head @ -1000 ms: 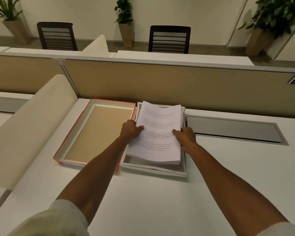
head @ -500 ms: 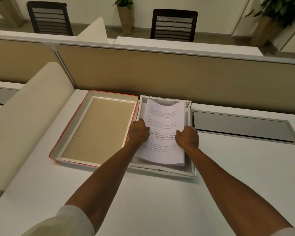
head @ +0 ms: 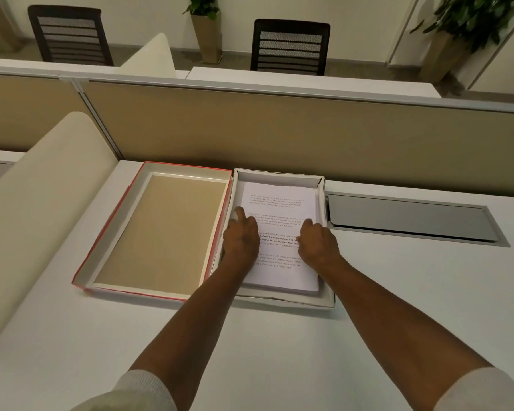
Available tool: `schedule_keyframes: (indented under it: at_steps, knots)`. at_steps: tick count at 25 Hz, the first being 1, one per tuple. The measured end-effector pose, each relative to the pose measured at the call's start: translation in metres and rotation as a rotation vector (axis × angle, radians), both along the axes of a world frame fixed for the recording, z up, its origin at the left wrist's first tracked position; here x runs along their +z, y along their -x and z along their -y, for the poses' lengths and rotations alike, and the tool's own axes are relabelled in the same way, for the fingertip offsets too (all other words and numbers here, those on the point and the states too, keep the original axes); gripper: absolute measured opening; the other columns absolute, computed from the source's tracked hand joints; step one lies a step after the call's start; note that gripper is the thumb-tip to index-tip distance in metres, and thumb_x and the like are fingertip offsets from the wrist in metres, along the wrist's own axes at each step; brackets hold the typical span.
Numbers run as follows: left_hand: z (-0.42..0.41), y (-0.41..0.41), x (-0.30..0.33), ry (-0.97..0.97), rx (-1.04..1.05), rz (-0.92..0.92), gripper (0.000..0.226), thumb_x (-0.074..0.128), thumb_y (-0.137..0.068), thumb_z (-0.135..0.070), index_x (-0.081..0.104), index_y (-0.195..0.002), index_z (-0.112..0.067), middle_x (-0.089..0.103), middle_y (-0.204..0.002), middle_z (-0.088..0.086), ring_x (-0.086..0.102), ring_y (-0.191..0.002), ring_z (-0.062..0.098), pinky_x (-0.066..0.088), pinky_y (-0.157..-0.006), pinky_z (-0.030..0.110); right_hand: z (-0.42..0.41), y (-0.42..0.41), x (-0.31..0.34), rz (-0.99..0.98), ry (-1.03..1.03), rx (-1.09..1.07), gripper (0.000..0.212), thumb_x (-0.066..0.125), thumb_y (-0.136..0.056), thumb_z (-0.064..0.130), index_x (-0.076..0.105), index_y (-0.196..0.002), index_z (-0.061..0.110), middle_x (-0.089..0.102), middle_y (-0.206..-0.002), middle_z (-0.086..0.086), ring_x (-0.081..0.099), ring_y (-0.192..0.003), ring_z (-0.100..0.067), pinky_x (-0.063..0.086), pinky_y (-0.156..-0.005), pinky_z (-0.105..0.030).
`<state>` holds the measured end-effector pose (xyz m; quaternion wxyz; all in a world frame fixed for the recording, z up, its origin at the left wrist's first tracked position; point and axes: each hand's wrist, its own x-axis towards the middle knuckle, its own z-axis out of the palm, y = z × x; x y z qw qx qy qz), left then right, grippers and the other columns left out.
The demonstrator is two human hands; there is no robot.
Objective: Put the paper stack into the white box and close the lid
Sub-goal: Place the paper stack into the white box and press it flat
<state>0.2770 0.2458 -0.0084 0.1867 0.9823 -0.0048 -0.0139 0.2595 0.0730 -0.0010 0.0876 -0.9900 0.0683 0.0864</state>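
In the head view, the paper stack [head: 279, 232] is seen lying flat inside the white box [head: 328, 301], its long axis running away from the person. Both hands are laid on it, loosely spread and gripping nothing: the left hand [head: 240, 239] at its left edge, the right hand [head: 317, 244] at its right. The lid [head: 161, 232] is lying upturned just left of the box, nearer the left hand.

On the top sheet of the white printed paper stack [head: 279, 232] we can read "Defined by a slower pace" and, probably, "community bonds, local traditions"; the remaining lines are too small.
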Motion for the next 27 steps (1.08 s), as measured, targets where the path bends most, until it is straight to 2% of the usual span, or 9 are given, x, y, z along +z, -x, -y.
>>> schedule_keyframes:
  at_steps: [2,4,8,11,13,18,21,25,27]
  knots:
    - [0.0,0.002,-0.002,-0.032,-0.038,-0.012,0.03,0.052,-0.103,-0.021,0.059,-0.125,-0.002,0.055,-0.135,0.017,0.056,-0.119,0.031,0.056,-0.097,0.043,-0.002,0.002,0.001,0.004,0.028,0.059,0.029,0.059,-0.097,0.019,0.058,-0.121,0.003,0.061,-0.118,-0.017,0.067,-0.097,-0.028,0.051,-0.076,-0.031]
    - [-0.002,0.002,0.001,0.047,-0.013,-0.042,0.026,0.051,-0.102,-0.011,0.062,-0.121,0.004,0.057,-0.13,0.019,0.054,-0.119,0.031,0.054,-0.096,0.041,-0.002,0.004,0.002,0.008,0.041,0.093,0.031,0.057,-0.098,0.019,0.061,-0.123,0.001,0.055,-0.124,-0.018,0.064,-0.101,-0.029,0.052,-0.082,-0.033]
    - [0.001,0.009,-0.004,-0.113,-0.096,-0.093,0.038,0.055,-0.101,-0.023,0.057,-0.129,0.002,0.055,-0.138,0.02,0.042,-0.137,0.035,0.042,-0.113,0.043,-0.003,0.016,0.008,0.031,0.194,0.104,0.042,0.048,-0.098,0.043,0.066,-0.12,0.011,0.062,-0.121,-0.012,0.053,-0.118,-0.031,0.045,-0.095,-0.04]
    - [-0.001,0.021,-0.013,-0.113,-0.111,-0.178,0.064,0.048,-0.102,-0.043,0.036,-0.148,0.0,0.03,-0.162,0.022,0.015,-0.155,0.041,0.015,-0.126,0.049,-0.003,0.041,0.005,0.123,0.174,0.06,0.048,0.049,-0.093,0.053,0.066,-0.117,0.015,0.064,-0.119,-0.009,0.051,-0.116,-0.029,0.044,-0.093,-0.042]
    - [-0.005,0.025,-0.018,-0.106,-0.125,-0.206,0.074,0.041,-0.103,-0.048,0.019,-0.157,-0.003,0.013,-0.168,0.02,0.006,-0.157,0.039,0.006,-0.126,0.047,-0.004,0.063,-0.004,0.162,0.138,0.089,0.044,0.053,-0.091,0.051,0.066,-0.115,0.016,0.065,-0.116,-0.007,0.055,-0.108,-0.026,0.045,-0.087,-0.037]
    - [-0.009,0.031,-0.02,-0.08,-0.145,-0.213,0.075,0.032,-0.105,-0.049,0.005,-0.161,-0.007,0.0,-0.17,0.017,-0.003,-0.158,0.035,0.001,-0.126,0.045,-0.008,0.086,-0.013,0.113,0.065,0.075,0.046,0.05,-0.094,0.053,0.063,-0.123,0.019,0.064,-0.124,-0.003,0.059,-0.109,-0.019,0.045,-0.093,-0.033]
    - [-0.018,0.044,-0.014,0.016,-0.182,-0.134,0.071,0.028,-0.106,-0.049,0.0,-0.162,-0.015,-0.009,-0.171,0.008,-0.012,-0.158,0.028,-0.004,-0.126,0.043,-0.011,0.091,-0.004,0.148,-0.014,0.035,0.053,0.051,-0.092,0.057,0.062,-0.127,0.019,0.063,-0.13,-0.002,0.058,-0.115,-0.019,0.045,-0.097,-0.034]
    - [-0.055,0.087,-0.007,0.239,-0.126,0.054,0.073,0.027,-0.098,-0.058,0.013,-0.161,-0.024,0.003,-0.171,-0.002,-0.004,-0.159,0.021,0.003,-0.129,0.044,-0.034,0.103,0.004,0.282,-0.182,0.11,0.053,0.06,-0.088,0.054,0.066,-0.125,0.017,0.065,-0.13,-0.003,0.06,-0.116,-0.022,0.048,-0.097,-0.035]
    - [-0.081,0.107,-0.008,0.221,-0.032,0.071,0.075,0.027,-0.096,-0.06,0.018,-0.161,-0.024,0.007,-0.171,-0.002,-0.002,-0.159,0.021,0.005,-0.129,0.046,-0.053,0.11,0.005,0.264,-0.212,0.174,0.054,0.057,-0.089,0.055,0.063,-0.129,0.019,0.062,-0.135,-0.002,0.057,-0.121,-0.021,0.045,-0.101,-0.035]
